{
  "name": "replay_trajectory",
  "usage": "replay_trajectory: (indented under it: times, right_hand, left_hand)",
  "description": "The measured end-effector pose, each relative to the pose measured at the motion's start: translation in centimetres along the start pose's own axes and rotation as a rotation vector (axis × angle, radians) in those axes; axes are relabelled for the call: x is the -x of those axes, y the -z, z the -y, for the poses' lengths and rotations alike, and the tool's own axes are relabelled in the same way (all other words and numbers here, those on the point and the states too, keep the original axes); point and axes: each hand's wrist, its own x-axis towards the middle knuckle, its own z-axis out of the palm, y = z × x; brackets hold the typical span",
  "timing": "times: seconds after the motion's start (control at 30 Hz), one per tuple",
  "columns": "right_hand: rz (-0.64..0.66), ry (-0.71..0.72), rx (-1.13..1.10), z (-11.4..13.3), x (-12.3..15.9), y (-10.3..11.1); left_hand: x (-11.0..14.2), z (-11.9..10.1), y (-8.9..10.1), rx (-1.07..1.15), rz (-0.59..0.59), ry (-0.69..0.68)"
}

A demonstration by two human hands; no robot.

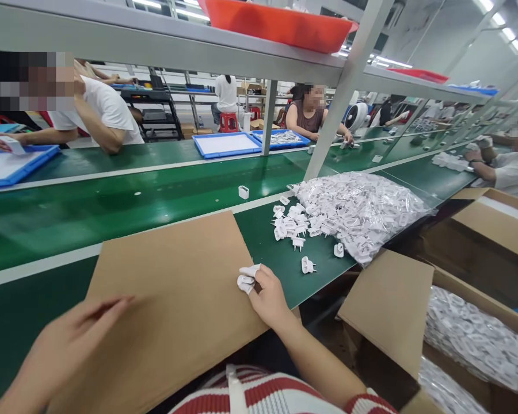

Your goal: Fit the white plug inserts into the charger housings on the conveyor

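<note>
My right hand (270, 296), with white finger cots on its fingertips, pinches a small white plug piece (247, 280) over the right edge of a flat cardboard sheet (176, 270). Over the left part of that sheet is my left hand (82, 333), somewhat blurred, its fingers stretched out and no object visible in them. Loose white plug pieces (297, 244) with metal pins lie beyond my right hand. They spill from a clear plastic bag (366, 207) full of similar pieces.
A green conveyor belt (112, 201) runs behind the sheet, carrying a white oval housing (243, 192). Open cardboard boxes (388, 305) with bagged white parts stand at right. A metal post (349, 86) and shelf with a red tray (280, 26) rise ahead. Co-workers sit across and at right.
</note>
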Motion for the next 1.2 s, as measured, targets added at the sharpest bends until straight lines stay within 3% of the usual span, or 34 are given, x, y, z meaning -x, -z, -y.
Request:
replay_trajectory:
  times: [0.03, 0.1, 0.23, 0.33, 0.43, 0.53, 0.6, 0.7, 0.8, 0.87, 1.07, 1.2]
  right_hand:
    - [0.006, -0.004, -0.025, -0.1, 0.0, 0.0]
    - [0.019, 0.001, -0.058, -0.1, 0.1, -0.1]
    - [0.022, 0.036, -0.038, -0.2, 0.1, -0.1]
    - [0.029, 0.054, 0.007, -0.1, 0.0, 0.0]
    - [0.055, 0.062, 0.071, 0.0, -0.2, 0.0]
    - [0.089, 0.072, 0.142, -0.1, -0.6, -0.2]
    - [0.088, 0.079, 0.18, -0.3, -0.9, -0.3]
    - [0.055, 0.101, 0.174, -0.7, -1.4, -0.4]
    - [0.034, 0.115, 0.078, -1.1, -1.5, -0.2]
    - [0.017, 0.099, -0.005, -1.2, -1.6, 0.1]
    - [-0.132, -0.086, -0.246, -0.9, -1.8, 1.3]
    - [-0.104, -0.288, -0.498, 0.1, -2.1, 2.1]
  left_hand:
    - [-2.7, -1.6, -0.2, 0.021, 0.14, 0.02]
    - [-8.2, -5.3, -1.2, 0.051, 0.259, 0.012]
    - [-17.5, -13.2, -5.6, -0.139, 0.29, -0.284]
    - [-22.8, -17.5, -9.9, -0.203, 0.241, -0.407]
    - [-26.0, -19.6, -13.9, -0.23, 0.215, -0.405]
    - [-27.5, -20.2, -16.4, -0.233, 0.242, -0.48]
    - [-28.3, -20.2, -17.0, -0.235, 0.277, -0.493]
    - [-29.3, -20.0, -16.4, -0.255, 0.313, -0.454]
    - [-28.4, -19.8, -14.5, -0.26, 0.306, -0.441]
    - [-26.0, -19.4, -12.8, -0.254, 0.304, -0.432]
    - [-12.9, -16.6, -7.3, -0.039, 0.439, -0.298]
    - [-3.8, -13.9, -4.5, -0.017, 0.496, -0.288]
